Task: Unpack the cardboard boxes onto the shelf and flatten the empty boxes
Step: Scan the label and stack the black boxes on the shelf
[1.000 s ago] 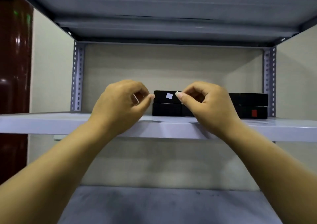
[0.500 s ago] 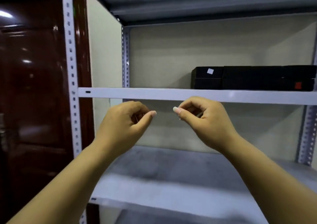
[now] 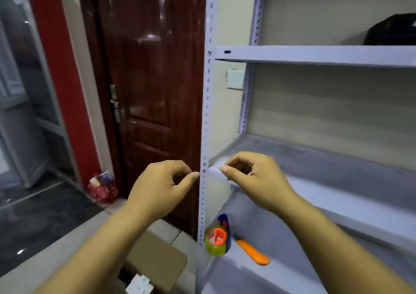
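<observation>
My left hand [image 3: 162,188] and my right hand [image 3: 254,179] hang in the air in front of the grey metal shelf [image 3: 315,55], fingers curled loosely with nothing in them. Black boxes [image 3: 394,30] sit on the upper shelf board at the far right, partly cut off. An open cardboard box [image 3: 155,262] stands on the floor below my left arm, with a white item [image 3: 139,284] showing inside it. Both hands are well away from the cardboard box and the black boxes.
A tape dispenser [image 3: 217,237] and an orange utility knife [image 3: 253,252] lie on the lowest shelf board. A dark red door [image 3: 146,91] stands left of the shelf post [image 3: 206,113]. A red packet [image 3: 102,187] leans by the door.
My view has swung left and down, away from the black boxes. Both hands have dropped from the upper shelf board to the level of the middle board, still curled the same way.
</observation>
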Demonstrator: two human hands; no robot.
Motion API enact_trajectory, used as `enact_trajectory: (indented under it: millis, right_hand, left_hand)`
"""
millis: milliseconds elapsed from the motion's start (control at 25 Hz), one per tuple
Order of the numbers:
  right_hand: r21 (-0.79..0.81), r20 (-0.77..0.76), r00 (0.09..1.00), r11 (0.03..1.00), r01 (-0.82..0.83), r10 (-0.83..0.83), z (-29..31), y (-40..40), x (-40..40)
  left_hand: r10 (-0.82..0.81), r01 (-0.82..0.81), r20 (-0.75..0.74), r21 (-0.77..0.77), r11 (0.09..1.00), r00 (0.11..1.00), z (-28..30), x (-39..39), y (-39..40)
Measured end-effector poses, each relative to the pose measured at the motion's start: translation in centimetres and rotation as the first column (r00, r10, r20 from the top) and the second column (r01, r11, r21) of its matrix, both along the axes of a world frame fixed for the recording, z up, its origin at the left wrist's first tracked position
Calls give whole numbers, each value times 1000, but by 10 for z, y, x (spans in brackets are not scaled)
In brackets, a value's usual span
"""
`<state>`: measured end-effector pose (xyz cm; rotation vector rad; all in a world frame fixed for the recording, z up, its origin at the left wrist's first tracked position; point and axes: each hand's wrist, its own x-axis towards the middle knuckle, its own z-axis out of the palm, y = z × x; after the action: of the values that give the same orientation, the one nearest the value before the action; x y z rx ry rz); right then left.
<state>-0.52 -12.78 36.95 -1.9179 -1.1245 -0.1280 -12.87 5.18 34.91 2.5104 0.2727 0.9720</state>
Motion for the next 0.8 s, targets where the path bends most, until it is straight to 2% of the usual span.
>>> enact_trajectory:
  millis: [240,440,640,800]
  right_hand:
    - [-113,-141,981,983,-146,130,-66,67,-34]
    - [-256,-196,955,928,-271,224,-114,117,-53]
    - [-431,-215,917,810,-398,336,-157,165,-61]
    - [-533,-265,870,689,-491,415,-193,207,-55]
  left_hand:
    - [178,-207,-196,-138,969,964,-67,-71,38]
    - [292,-379,-339,-227,897,894,-115,-109,63]
    - [355,-503,-447,-271,821,821,-155,-126,82]
    - [406,-610,-516,-325,722,755,-188,-130,105]
